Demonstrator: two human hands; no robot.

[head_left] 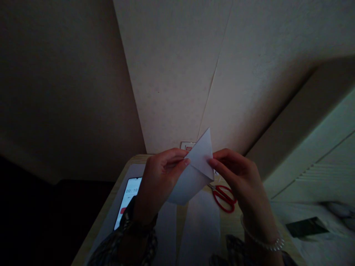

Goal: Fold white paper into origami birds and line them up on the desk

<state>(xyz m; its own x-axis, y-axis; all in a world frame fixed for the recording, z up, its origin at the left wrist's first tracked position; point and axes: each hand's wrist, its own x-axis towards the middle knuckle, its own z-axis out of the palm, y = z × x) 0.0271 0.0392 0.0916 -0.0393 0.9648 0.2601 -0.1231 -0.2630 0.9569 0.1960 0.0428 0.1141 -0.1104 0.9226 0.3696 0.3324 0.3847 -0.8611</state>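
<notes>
Held up above the table is a folded sheet of white paper (pixel 202 151), with a pointed triangular flap at its top and a wider part hanging below. My left hand (pixel 163 175) pinches its left edge between thumb and fingers. On the opposite side, the thumb and fingertips of my right hand (pixel 238 170) close on the right edge of the flap. Below the paper, red-handled scissors (pixel 224 197) lie on the table near my right hand; their blades are mostly hidden.
A lit phone (pixel 130 197) showing a timer lies left of my left wrist. White paper strips (pixel 201 225) rest on the wooden table (pixel 181 218). A wall (pixel 177 74) stands right behind the table, with a socket plate (pixel 188 145) low on it. A dark flat item (pixel 306 227) lies at right.
</notes>
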